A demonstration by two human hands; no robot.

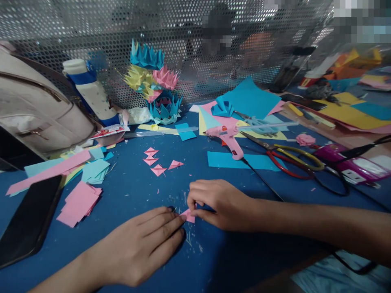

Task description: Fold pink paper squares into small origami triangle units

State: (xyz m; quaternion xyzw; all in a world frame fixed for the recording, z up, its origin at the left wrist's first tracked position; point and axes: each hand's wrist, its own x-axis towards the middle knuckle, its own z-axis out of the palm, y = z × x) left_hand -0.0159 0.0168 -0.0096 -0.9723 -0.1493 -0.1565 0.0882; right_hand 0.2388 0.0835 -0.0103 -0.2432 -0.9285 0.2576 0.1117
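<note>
A small piece of pink paper (190, 215), partly folded, lies on the blue table between my hands. My right hand (218, 203) is closed in a pinch on its right side, and the fingers cover part of it. Stretched out on the table, my left hand (146, 240) is open and touches the paper's left edge with its fingertips. Beyond them sit several small folded pink triangles (158, 169). Stacks of pink paper squares (80, 202) and light-blue paper squares (95, 170) lie to the left.
A pink glue gun (229, 138) lies ahead, its cord running right past my forearm. Large scissors (284, 156) are at the right. A dark phone (33, 219) lies at the left. Folded paper flowers (165, 106) and a bottle (91, 93) stand by the perforated metal panel (100, 28).
</note>
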